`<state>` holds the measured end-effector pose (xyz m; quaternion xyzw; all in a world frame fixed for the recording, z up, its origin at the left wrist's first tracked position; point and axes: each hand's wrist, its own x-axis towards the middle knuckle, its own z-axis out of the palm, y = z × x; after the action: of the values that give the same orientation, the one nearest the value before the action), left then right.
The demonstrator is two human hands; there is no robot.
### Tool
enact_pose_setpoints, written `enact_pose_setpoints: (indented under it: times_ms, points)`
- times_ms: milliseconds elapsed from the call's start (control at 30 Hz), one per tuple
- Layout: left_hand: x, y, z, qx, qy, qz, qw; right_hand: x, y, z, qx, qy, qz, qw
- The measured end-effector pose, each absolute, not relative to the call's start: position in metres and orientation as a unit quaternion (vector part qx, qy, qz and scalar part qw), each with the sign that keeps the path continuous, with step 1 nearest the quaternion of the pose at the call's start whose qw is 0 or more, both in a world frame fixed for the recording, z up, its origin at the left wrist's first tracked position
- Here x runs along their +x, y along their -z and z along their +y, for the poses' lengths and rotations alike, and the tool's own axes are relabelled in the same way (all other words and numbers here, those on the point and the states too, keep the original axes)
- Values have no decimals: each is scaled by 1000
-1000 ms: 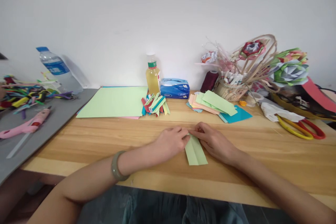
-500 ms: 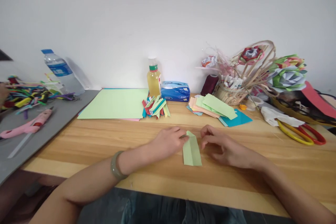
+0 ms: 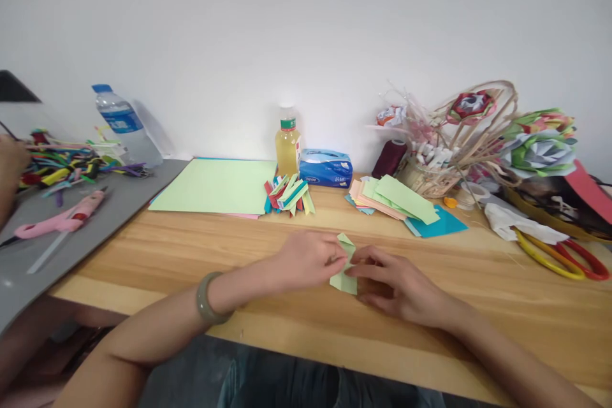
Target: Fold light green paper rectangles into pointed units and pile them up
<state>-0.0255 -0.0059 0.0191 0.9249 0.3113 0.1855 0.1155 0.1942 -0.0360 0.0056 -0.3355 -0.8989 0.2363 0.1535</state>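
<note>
A small light green paper point(image 3: 345, 282) with creases and a pointed, folded top lies on the wooden table point(image 3: 191, 248). My left hand point(image 3: 310, 259), with a bangle on its wrist, rests over the paper's left side, its thumb and fingers closed near the middle; whether they pinch the paper is too small to make out. From the right, my right hand point(image 3: 392, 280) touches the paper's right edge with its fingertips, the thumb apart below. Both hands partly cover the paper.
Behind stand a juice bottle point(image 3: 287, 143), a tissue pack point(image 3: 326, 167) and folded strips point(image 3: 288, 195). Green sheets point(image 3: 215, 186) lie left, cut papers point(image 3: 404, 197) right, scissors point(image 3: 549, 253) farther right. Another person's hand point(image 3: 12, 159) is at far left, near a pink glue gun point(image 3: 67, 218).
My right hand has moved left onto the paper's edge. My left hand's fingers have slid lower over the paper. The camera view has shifted slightly.
</note>
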Motion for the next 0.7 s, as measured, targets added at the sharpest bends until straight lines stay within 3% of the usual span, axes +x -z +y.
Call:
enact_pose_setpoints:
  times_ms: [200,367,467,700]
  points:
    - [-37,-38,5,905,-63,280,314,192,-8,-36,-290,-263,-903,175]
    - [-40,-27,17,892,-28,218,396,191,-3,-34,-303,-278,-888,204]
    - [-40,-24,19,906,-58,204,367,189,4,-33,-313,-232,-889,242]
    - [-38,-31,9,964,-68,178,187,191,16,-30,-354,-76,-892,271]
